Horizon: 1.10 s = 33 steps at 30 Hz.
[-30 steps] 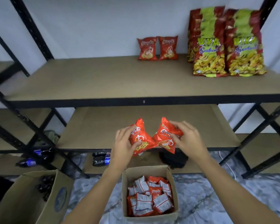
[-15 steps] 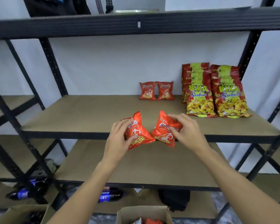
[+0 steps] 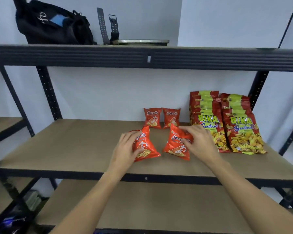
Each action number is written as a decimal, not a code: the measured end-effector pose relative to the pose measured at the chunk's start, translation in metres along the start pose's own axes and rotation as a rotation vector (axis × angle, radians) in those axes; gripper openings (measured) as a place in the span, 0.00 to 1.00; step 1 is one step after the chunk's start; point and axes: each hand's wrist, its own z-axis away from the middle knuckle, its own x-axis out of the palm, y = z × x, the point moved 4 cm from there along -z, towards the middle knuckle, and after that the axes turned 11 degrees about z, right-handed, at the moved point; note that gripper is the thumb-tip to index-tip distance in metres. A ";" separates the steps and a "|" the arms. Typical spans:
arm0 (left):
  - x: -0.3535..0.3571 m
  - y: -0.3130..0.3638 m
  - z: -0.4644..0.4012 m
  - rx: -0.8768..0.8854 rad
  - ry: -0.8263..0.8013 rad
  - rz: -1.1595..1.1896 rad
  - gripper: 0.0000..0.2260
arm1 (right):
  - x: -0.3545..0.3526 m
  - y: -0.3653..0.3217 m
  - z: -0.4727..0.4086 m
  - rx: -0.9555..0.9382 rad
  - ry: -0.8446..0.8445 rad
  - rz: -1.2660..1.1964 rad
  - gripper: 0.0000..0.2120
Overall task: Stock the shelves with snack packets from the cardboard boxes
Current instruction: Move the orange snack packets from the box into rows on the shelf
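Middle shelf (image 3: 74, 149), brown board on a black metal frame: my left hand (image 3: 125, 149) grips one small red prawn-cracker packet (image 3: 145, 146), fingers curled over its top and left side, the packet tilted over the board. My right hand (image 3: 199, 142) pinches a second small red packet (image 3: 176, 146) by its upper right corner, this one also tilted, just beside the first with a gap between them. Whether either packet's lower edge touches the board I cannot tell. Behind them, near the back wall, two matching small packets (image 3: 161, 118) stand upright side by side. To the right, two rows of large Bika Seafood bags (image 3: 227, 122) stand upright, one row beside the other. Upper shelf: a black bag (image 3: 52, 26) at left, two dark straps (image 3: 107, 26) and a flat metal tray (image 3: 142, 41) beside it.
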 end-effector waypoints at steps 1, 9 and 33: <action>0.000 -0.005 -0.008 0.014 -0.013 -0.002 0.29 | 0.004 -0.002 -0.006 0.014 0.006 0.011 0.23; 0.010 -0.038 -0.064 0.085 -0.142 -0.016 0.30 | 0.036 -0.009 -0.046 0.134 -0.022 0.096 0.24; 0.114 -0.065 -0.165 0.054 -0.198 -0.252 0.29 | 0.124 0.090 -0.165 -0.034 -0.254 0.105 0.21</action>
